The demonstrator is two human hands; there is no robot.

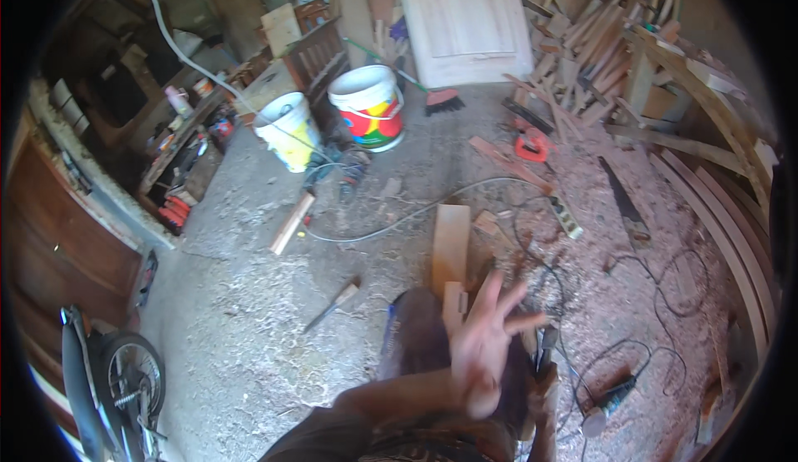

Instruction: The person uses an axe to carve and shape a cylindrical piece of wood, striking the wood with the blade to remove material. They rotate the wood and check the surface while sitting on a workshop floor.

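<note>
My left hand (484, 346) is raised over my lap, its fingers spread and nothing in it. Just beyond it, a wide wooden board (450, 242) extends away from my knees, with a smaller wood block (453, 302) at its near end. To the right, low beside my thigh, my right hand (542, 400) is partly hidden and appears closed around a dark-headed tool (545, 347) whose exact kind I cannot make out. On the floor to the left lies a chisel-like tool (334, 304) with a long blade and a pale handle.
A handsaw (623, 200), a power strip (565, 217), trailing cords and a corded power tool (613, 395) lie among shavings on the right. Two buckets (366, 113) stand ahead, near a broom (443, 100). Scrap wood (582, 63) is piled far right; a motorcycle (125, 379) stands left.
</note>
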